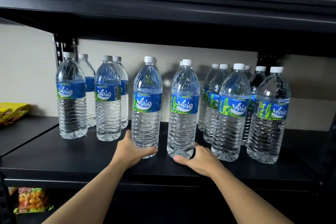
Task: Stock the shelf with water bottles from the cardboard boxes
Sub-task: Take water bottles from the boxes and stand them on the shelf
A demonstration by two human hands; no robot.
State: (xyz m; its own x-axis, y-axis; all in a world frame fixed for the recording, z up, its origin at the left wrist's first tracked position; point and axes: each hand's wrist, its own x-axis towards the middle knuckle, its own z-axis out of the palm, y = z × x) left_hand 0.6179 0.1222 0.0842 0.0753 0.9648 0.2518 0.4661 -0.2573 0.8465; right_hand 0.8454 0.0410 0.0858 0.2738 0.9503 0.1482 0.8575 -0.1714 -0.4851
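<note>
Gripping bases of two clear plastic, blue-labelled, water-filled bottles, left hand (133, 151) fingers curled round left bottle (146, 107), right hand (197, 160) round right bottle (184, 111), both upright on black metal shelf (72, 160), matching full bottles (71, 100) either side, beige wall (27, 60) behind.

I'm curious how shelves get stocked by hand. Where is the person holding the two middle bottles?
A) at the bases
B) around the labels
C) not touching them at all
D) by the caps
A: the left hand curls round the base of the left centre bottle, and the right hand curls round the base of the right centre bottle. Both bottles are upright.
</note>
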